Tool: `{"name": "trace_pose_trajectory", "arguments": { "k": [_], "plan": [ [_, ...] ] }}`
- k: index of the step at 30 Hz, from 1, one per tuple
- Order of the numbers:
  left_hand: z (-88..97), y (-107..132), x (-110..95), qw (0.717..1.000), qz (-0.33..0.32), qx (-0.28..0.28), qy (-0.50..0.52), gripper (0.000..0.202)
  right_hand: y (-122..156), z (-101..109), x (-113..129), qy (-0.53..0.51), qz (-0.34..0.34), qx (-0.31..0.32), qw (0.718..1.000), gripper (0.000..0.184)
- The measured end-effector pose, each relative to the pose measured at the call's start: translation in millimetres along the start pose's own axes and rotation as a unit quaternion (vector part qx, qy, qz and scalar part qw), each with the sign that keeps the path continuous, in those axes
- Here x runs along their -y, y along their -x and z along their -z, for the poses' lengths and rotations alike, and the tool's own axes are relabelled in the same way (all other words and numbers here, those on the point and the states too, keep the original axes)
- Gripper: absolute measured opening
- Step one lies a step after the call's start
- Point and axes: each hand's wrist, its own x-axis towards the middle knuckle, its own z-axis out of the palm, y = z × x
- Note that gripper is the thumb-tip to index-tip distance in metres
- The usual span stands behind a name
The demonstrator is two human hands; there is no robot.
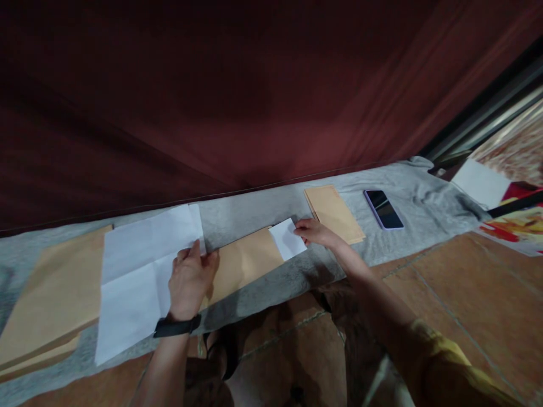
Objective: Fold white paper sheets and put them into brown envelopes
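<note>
A tan paper envelope [244, 259] lies lengthwise in front of me on a grey cloth. From its right end sticks out a piece of folded white paper [288, 239]; the rest of the paper is hidden inside. My right hand [314, 232] pinches the paper's outer edge between thumb and fingers. At the envelope's other end, my left hand [190, 282] grips it, the thumb lying along the envelope and the fingers bent. White sheets with fold creases [139, 265] lie just left of that hand, partly covered by it.
Larger tan envelopes [63, 282] are stacked at the far left. Smaller tan envelopes [337, 213] and a phone in a purple case [384, 210] lie to the right. A dark red curtain [254, 102] hangs behind the cloth [258, 291]; floor tiles [466, 294] show in front.
</note>
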Motion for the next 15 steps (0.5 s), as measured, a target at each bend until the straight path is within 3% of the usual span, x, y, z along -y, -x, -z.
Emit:
{"name": "trace_pose_trajectory", "arguments": {
  "k": [7, 12, 15],
  "plan": [
    [-1.3, -7, 17, 0.997, 0.044, 0.059, 0.013, 0.075, -1, 1, 0, 0.009, 0.006, -0.036, 0.999, 0.018],
    [-6.1, -14, 30, 0.988, 0.037, 0.104, 0.107, 0.066, -4, 0, -5, 0.025, 0.012, -0.035, 0.999, 0.020],
    [-4.6, -18, 41, 0.990, 0.050, 0.082, 0.100, 0.062, -4, 0, -7, 0.037, 0.012, -0.031, 0.999, 0.019]
  ]
}}
